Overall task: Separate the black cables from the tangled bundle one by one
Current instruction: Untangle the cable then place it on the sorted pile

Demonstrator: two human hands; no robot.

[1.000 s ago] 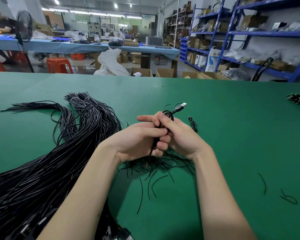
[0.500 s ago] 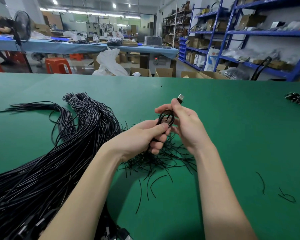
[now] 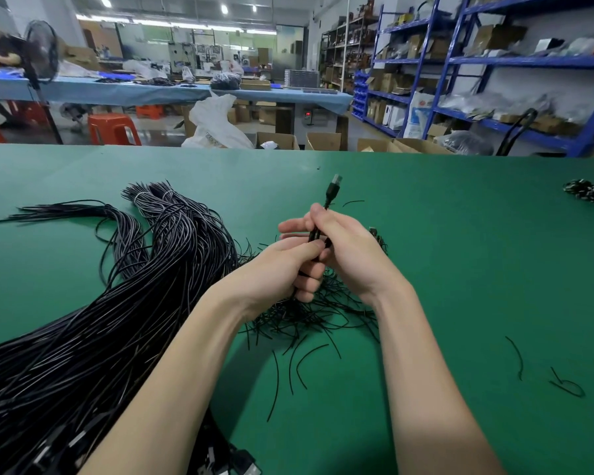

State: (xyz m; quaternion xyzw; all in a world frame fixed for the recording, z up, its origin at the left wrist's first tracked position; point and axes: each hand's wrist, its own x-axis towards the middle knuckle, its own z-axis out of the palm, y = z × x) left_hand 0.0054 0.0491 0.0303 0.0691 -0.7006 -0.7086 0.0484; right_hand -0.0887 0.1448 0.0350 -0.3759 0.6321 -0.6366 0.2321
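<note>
A big bundle of black cables (image 3: 93, 320) lies across the left of the green table (image 3: 460, 252), its ends fanned out at the far left. Above the table's middle both hands hold one folded black cable (image 3: 331, 195) whose USB plug sticks up past my fingers. My left hand (image 3: 282, 265) grips the folded strands from below. My right hand (image 3: 347, 248) wraps them from the right, fingers curled round the cable. Most of that cable is hidden inside my hands.
A heap of short black ties (image 3: 309, 317) lies under my hands, with loose ones (image 3: 563, 382) at the right. A black-and-white cable pile (image 3: 590, 195) sits at the far right edge. Beyond the table stand cardboard boxes (image 3: 323, 140) and blue shelves (image 3: 494, 63).
The cable's loop has been pressed flat into a straight fold between my hands. The USB plug has risen a little and now points up. Both hands have closed together.
</note>
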